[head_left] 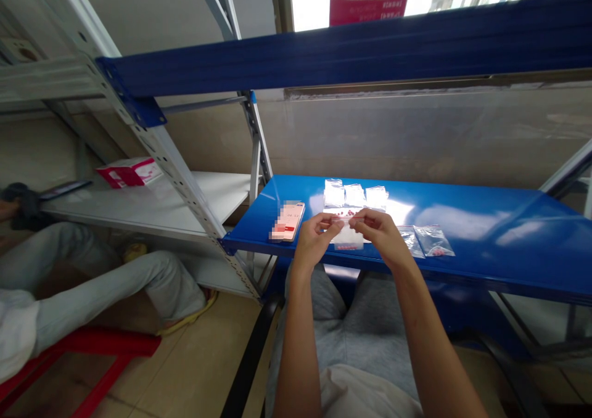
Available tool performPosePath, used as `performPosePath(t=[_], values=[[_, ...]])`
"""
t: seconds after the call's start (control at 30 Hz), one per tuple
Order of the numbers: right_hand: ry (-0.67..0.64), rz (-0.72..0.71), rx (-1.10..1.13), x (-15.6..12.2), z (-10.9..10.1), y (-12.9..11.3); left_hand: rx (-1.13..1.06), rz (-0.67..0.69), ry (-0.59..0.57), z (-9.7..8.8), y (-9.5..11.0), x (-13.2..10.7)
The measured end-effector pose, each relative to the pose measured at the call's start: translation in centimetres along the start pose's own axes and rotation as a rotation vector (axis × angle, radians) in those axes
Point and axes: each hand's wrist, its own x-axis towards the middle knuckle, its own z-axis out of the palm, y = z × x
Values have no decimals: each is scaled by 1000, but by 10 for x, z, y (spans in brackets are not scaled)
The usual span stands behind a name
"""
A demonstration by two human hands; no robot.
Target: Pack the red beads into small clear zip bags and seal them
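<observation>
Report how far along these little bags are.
Done, it seems: two clear bags at right hold red bits. In hand: the left hand and right hand pinch another bag. Still left: three bags at the back look unfilled; loose red bits lie nearby.

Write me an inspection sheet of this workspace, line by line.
Surface: glossy blue steel shelf, window glare on it.
Job's things: small clear plastic zip bag pinched between both hands; tiny red pieces just behind it; three clear plastic bags in a row at the back; clear bag with red pieces at right.
Clutter: smartphone with a blurred screen, left of the left hand.
Grippers: bare left hand and bare right hand, both pinching the bag.
Cables: nothing seen.
Surroundings: perforated white steel shelving upright; pink-and-white cardboard box; seated person's legs in pale trousers.
</observation>
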Motion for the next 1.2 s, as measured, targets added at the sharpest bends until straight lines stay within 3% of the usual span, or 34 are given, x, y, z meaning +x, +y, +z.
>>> performPosePath(t=[0.37, 0.57, 0.8, 1.0, 1.2], values=[[-99, -16, -33, -1, 3, -4, 7, 70, 37, 5, -9, 3], [-47, -73, -50, 1, 2, -1, -8, 38, 49, 3, -7, 0], [54, -15, -13, 2, 0, 6, -160, -84, -77, 1, -9, 1], [119, 58, 83, 3, -3, 10, -148, -103, -184, 2, -22, 3], [50, 123, 51, 3, -8, 13, -175, -90, -64, 4, -18, 3]])
